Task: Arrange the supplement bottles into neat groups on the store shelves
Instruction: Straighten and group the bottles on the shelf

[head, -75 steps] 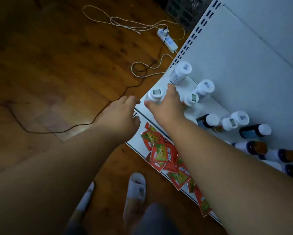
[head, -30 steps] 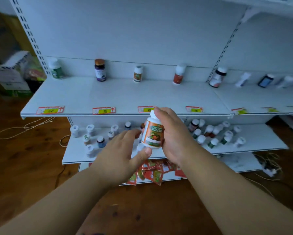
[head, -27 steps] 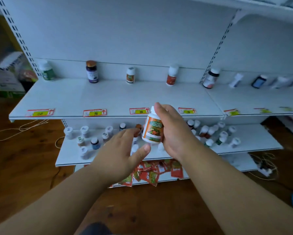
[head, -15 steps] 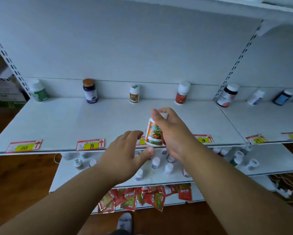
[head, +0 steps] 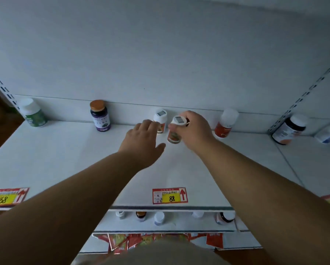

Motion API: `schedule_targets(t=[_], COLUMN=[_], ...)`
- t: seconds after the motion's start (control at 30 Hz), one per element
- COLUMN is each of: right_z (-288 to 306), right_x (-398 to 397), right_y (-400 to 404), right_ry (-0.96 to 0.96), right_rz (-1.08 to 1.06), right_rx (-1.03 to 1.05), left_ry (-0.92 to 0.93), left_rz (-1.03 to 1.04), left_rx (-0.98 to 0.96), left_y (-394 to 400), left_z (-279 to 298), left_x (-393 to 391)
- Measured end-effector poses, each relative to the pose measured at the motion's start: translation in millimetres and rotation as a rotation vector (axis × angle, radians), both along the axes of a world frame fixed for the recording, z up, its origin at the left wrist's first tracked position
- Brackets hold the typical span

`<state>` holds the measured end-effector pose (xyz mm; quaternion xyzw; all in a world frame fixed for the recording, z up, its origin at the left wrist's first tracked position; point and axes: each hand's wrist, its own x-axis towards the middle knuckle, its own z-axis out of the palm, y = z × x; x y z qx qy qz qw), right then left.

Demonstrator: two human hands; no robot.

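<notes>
White shelf [head: 64, 159] against a pale back panel, dim light. Right hand [head: 195, 129] is gripping an orange-label bottle [head: 174, 133] by its white cap, fingers curled round it — the bottle's far side is hiding behind the palm. At its 10 o'clock, a matching bottle [head: 160, 119] is standing by the panel, lower half covered by the left hand [head: 143, 142], fingers straight and loosely together. Lower-shelf bottles [head: 159, 218] are showing caps only — labels unreadable.

Single head cam, wide-angle, close above the upper shelf [head: 64, 159] front edge, facing forward and down at its back wall; lower shelf [head: 169, 224] visible beneath the front edge.
</notes>
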<state>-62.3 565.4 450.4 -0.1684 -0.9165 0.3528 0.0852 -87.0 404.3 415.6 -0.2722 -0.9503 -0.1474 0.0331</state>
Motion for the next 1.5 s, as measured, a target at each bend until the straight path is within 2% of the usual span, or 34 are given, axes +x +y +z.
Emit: schedule_targets(t=[0.2,0.37,0.6,0.73,0.87,0.97,1.27,1.5], right_z=[-30.2,-39.2,-43.1,-40.3,-30.3,-21.9,-34.0,-28.1], right_x=[-45.1,-59.4,-49.9,-24.6,5.1,29.3,121.5,176.2], right_y=[25.9,23.8,19.1,12.2,6.1,-6.7,-83.7,-167.3], right_ry=[-0.026,-0.014,0.016,0.1,0.066,0.045,0.179,0.182], right_rz=[0.055,0.044,0.074,0.051,0.04,0.069,0.323,0.407], right_rx=[0.166,0.13,0.179,0.268,0.346,0.32,0.127,0.105], left_ry=[0.047,0.02,0.013,0.006,-0.03,-0.025,-0.059,-0.032], left_rz=[-0.029,-0.047,-0.103,-0.124,-0.081,-0.019,0.201,0.193], left_rx=[-0.074,-0.109,-0.115,-0.087,0.025,0.062,0.078,0.029], left_y=[15.8,16.5,11.0,3.2,-5.4,-22.8,-107.6,-189.2], left_z=[-9.7,-17.3,-15.5,-14.3,-12.0,-13.5,-17.3,-19.5], left_x=[-32.1,-36.8,-44.3,-39.8,-9.4,26.6,153.6,207.9])
